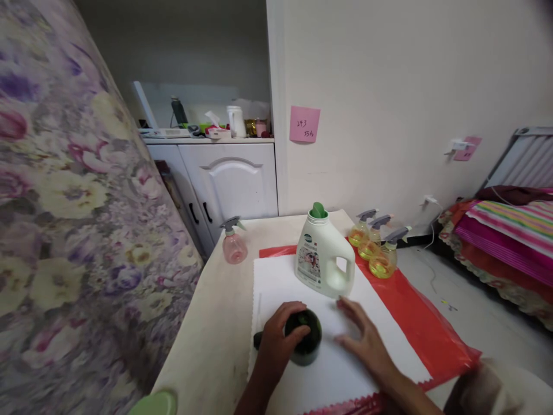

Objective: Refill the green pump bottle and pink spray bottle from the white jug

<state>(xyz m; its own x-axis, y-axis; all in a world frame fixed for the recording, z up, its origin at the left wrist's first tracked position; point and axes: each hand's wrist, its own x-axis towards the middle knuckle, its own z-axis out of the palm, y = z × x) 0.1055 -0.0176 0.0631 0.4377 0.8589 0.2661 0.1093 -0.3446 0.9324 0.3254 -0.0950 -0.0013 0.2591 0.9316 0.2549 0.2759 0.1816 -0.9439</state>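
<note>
The left hand [276, 343] grips a dark green, round cup-like cap [305, 336] – possibly a funnel – on a white cloth [302, 374]; the right hand [367, 340] rests flat, fingers spread, near a white plastic detergent jug [322, 253].

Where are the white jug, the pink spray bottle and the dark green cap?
White jug [317, 259], head view, on its front label.
Pink spray bottle [234, 246], head view, on its round body.
Dark green cap [307, 341], head view, on its open rim.
</note>
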